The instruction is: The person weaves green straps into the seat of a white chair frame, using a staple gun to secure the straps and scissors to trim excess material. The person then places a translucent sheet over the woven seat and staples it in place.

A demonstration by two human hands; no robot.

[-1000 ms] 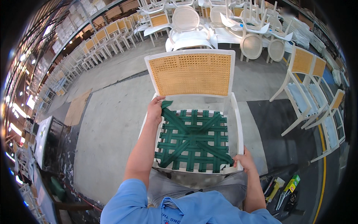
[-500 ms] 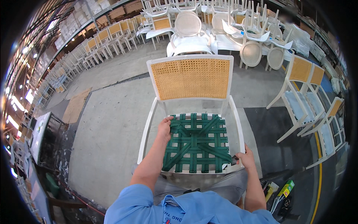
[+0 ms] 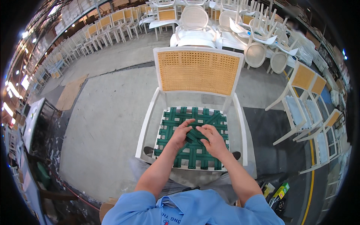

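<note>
In front of me stands a white armchair (image 3: 242, 123) with a cane back (image 3: 198, 71). Interlaced green webbing (image 3: 192, 159) crosses its seat frame, and gaps show between the bands. Over the middle of the seat, my left hand (image 3: 180, 135) and my right hand (image 3: 213, 141) come close together with curved fingers. Between them is a bunched loose green strap (image 3: 193, 135), with fingers of both hands on it. Another length of strap slants across the webbing's far right part. My fingers partly cover the strap's folds.
Chairs with cane backs (image 3: 303, 78) and pale seats stand at the right. Rows of chairs (image 3: 108, 30) line the far left, and white chairs are piled at the back. Tools and a green-yellow box (image 3: 282, 190) lie on the floor at lower right. A table (image 3: 35, 120) stands left.
Both hands have moved from the seat's left and right edges to its middle. Loose straps that lay diagonally across the webbing are now partly gathered between them. My right hand let go of the frame's corner.
</note>
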